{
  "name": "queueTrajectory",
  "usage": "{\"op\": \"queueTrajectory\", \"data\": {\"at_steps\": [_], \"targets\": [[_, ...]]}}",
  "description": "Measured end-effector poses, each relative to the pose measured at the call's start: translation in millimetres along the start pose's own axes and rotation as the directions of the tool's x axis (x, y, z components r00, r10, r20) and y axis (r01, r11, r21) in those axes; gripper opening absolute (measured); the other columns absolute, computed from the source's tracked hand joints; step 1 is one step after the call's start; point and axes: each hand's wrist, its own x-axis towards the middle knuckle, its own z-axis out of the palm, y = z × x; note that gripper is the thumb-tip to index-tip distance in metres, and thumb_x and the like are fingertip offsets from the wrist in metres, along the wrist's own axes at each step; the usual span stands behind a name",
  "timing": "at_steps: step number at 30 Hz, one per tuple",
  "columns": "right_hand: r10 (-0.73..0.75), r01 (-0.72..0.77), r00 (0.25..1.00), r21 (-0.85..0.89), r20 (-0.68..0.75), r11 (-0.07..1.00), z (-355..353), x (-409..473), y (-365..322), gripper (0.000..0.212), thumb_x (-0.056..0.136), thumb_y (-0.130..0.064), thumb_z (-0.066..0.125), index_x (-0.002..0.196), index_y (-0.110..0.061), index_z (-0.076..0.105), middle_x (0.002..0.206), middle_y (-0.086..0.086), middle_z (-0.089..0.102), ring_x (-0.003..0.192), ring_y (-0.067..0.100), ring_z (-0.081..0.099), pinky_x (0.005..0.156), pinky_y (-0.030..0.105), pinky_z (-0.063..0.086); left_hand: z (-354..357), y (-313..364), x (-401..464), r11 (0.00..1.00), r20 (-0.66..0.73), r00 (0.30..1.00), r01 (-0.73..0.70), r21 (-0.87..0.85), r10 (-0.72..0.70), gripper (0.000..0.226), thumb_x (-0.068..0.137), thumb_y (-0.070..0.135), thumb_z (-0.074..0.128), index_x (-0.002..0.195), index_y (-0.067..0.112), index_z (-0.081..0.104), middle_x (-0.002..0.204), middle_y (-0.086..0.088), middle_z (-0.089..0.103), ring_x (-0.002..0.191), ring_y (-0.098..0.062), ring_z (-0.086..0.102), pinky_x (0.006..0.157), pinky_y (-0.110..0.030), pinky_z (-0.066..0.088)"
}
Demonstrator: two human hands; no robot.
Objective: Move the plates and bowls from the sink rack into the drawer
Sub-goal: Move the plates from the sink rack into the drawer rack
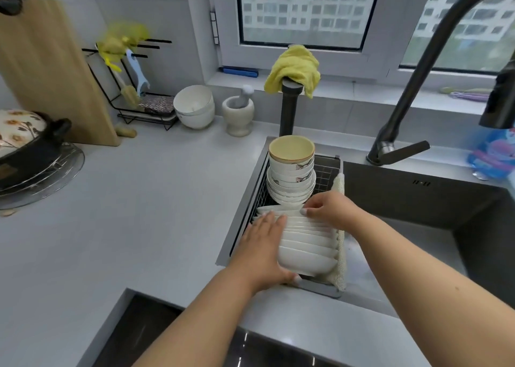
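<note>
Broadly, the grey countertop (pixel 145 205) runs up to the dark sink (pixel 418 205), and the sink rack (pixel 328 171) sits along the sink's left edge with nearly everything the task concerns inside it. At the far end of the rack a stack of bowls (pixel 291 171) stands tall, topped by one with a yellow inside; nearer, a row of white plates (pixel 306 244) leans edge-up, packed closely. The left hand (pixel 263 244) lies flat against the row's left side, fingers straight and together, thumb tucked low by the nearest plate. The right hand (pixel 331 210) reaches over the far end of the row, fingertips pinching what looks like a plate rim, just beside the bowl stack. No drawer shows, so nothing seems moved yet. The risk, as I judge it, is lifting many slick plates at once: an uneven squeeze could let the middle ones slide out and chip against the sink, and the right hand's knuckles could nudge the tall stack and topple it.
</note>
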Motion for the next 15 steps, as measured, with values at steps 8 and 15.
{"op": "queueTrajectory", "data": {"at_steps": [8,15], "targets": [[-0.026,0.039,0.991,-0.097,0.134,0.994,-2,24,1,0.022,0.086,-0.034,0.068,0.098,-0.017,0.075,0.095,-0.003,0.073,0.082,0.011,0.061,0.081,0.027,0.052,-2,-9,10,0.996,-0.076,0.994,-0.076,-0.036,0.073,0.110,0.065,0.051,0.077,0.151,0.023,0.014,0.155,0.003,0.016,0.143,-0.013,0.010,0.119,-0.027,0.010],[-0.177,0.186,0.982,-0.194,0.063,0.963,3,25,2,0.021,0.091,-0.025,0.060,0.093,-0.010,0.074,0.095,0.003,0.071,0.086,0.020,0.062,0.079,0.033,0.051,1,-12,11,0.994,-0.080,0.994,-0.081,-0.073,0.075,0.107,0.066,0.048,0.076,0.150,0.024,0.016,0.153,0.003,0.020,0.142,-0.016,0.012,0.119,-0.032,0.013]]}}
